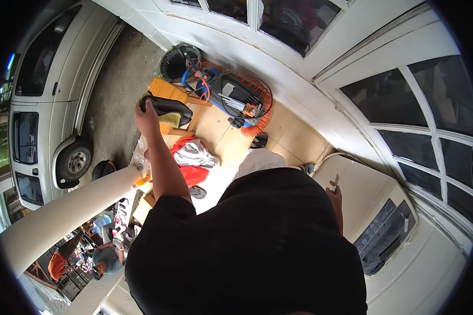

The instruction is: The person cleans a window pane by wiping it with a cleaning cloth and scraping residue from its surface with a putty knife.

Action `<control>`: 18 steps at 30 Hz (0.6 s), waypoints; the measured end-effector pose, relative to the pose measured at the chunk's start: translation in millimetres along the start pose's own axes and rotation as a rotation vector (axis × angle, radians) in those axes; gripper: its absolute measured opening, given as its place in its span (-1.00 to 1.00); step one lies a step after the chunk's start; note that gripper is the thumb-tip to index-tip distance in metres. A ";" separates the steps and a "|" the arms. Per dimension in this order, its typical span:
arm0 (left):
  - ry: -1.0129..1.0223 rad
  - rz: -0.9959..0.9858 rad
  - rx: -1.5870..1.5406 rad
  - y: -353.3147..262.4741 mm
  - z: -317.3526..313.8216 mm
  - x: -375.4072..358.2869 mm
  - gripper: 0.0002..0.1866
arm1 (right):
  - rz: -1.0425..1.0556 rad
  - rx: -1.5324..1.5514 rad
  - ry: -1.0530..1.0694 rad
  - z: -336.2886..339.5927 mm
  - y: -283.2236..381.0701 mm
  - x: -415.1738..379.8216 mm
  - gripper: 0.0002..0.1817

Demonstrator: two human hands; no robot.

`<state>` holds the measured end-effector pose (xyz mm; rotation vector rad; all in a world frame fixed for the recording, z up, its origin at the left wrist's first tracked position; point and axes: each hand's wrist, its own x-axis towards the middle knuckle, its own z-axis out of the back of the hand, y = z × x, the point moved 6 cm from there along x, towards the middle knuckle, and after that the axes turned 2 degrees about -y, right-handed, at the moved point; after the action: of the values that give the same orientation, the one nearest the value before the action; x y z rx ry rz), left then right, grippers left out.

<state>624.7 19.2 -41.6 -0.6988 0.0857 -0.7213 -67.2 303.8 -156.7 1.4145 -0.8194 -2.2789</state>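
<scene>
My left hand (147,116), at the end of my stretched arm, grips the edge of a black high-heeled shoe (169,109) with a yellowish patch on its underside. The shoe is over an orange-brown wooden stool (169,90). On the right, my right hand (334,195) is closed around a small, flat, grey-white blade-like piece (336,179) that sticks up from the fingers. This hand is beside the cream washing machine (352,184).
An air compressor (236,97) with a coiled orange hose and a dark bucket (180,62) stand by the white wall. Red and white cloths (195,155) lie on the tiles. A pale pillar (73,215), a parked van (42,105) and seated people (108,260) are at left.
</scene>
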 end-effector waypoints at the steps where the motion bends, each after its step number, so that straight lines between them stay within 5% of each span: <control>1: -0.054 0.032 0.030 15.0 -3.5 -0.4 -0.24 | -0.009 0.011 -0.015 -0.1 -2.1 -0.7 -0.52; 4: 0.100 0.247 0.142 53.1 -37.9 -40.3 0.19 | 0.017 0.053 0.019 -5.0 -10.9 5.4 -0.50; 8: 0.707 0.018 0.140 93.6 -133.2 -147.2 -0.03 | 0.036 0.097 0.038 -4.9 -3.0 4.3 -0.44; 9: 0.848 -0.166 0.125 102.1 -157.6 -184.7 -0.05 | 0.030 0.088 0.024 -3.4 5.2 -0.3 -0.39; 11: 1.222 -0.298 0.186 70.7 -148.7 -262.1 -0.18 | 0.046 0.068 0.013 12.0 22.9 -9.4 -0.26; 14: 1.406 -0.344 0.286 74.6 -161.9 -340.6 -0.25 | 0.129 0.266 0.125 42.2 32.1 -19.9 -0.24; 15: 1.481 -0.180 0.256 93.3 -174.6 -361.5 -0.27 | 0.175 0.311 0.164 53.5 42.0 -30.4 -0.24; 18: 1.665 -0.526 0.285 112.3 -210.7 -390.9 -0.36 | 0.156 0.350 0.190 86.3 52.7 -64.2 -0.22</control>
<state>329.4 209.3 -335.7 0.3389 1.3218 -1.6271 -116.3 323.9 -49.4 1.6174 -1.2618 -1.9162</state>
